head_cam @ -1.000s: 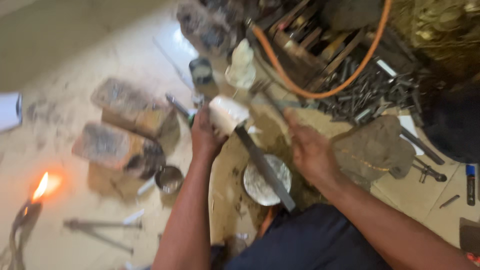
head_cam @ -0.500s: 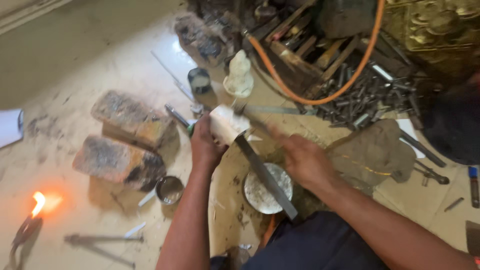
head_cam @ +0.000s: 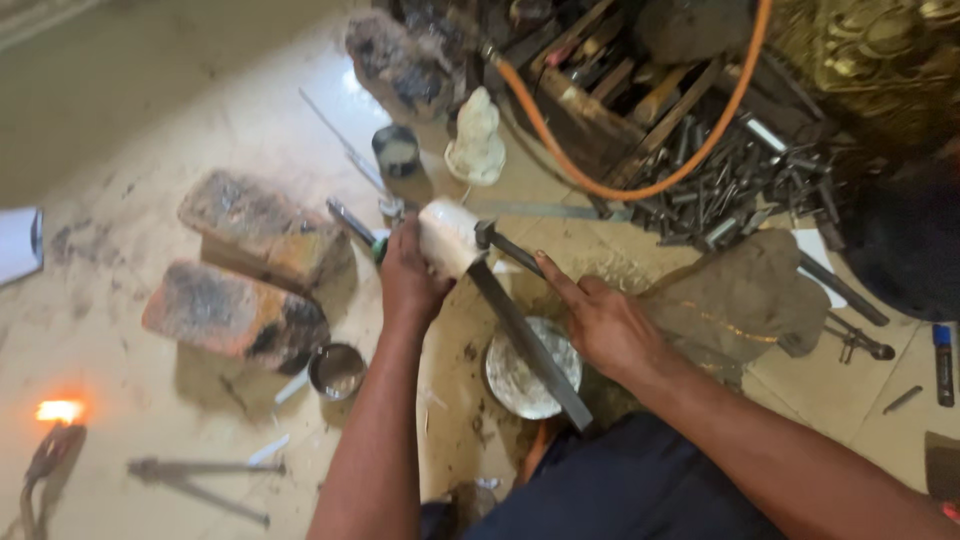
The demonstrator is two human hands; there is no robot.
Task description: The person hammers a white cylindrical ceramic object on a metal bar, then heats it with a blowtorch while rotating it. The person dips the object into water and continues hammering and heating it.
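My left hand grips a white cylindrical piece and holds it over the floor. My right hand holds a small hammer with the index finger stretched along its handle. The hammer's head touches the white piece. A long flat metal bar slants from under the white piece toward my lap. It crosses a bowl of white powder.
Two scorched bricks lie at the left, with a small metal cup beside them. A torch flame burns at far left, tongs nearby. An orange hose, a pile of metal tools, a white figurine and a tin lie beyond.
My right hand has drawn in toward the white piece, and the hammer head now rests against it. My left hand keeps its grip. The view has shifted slightly.
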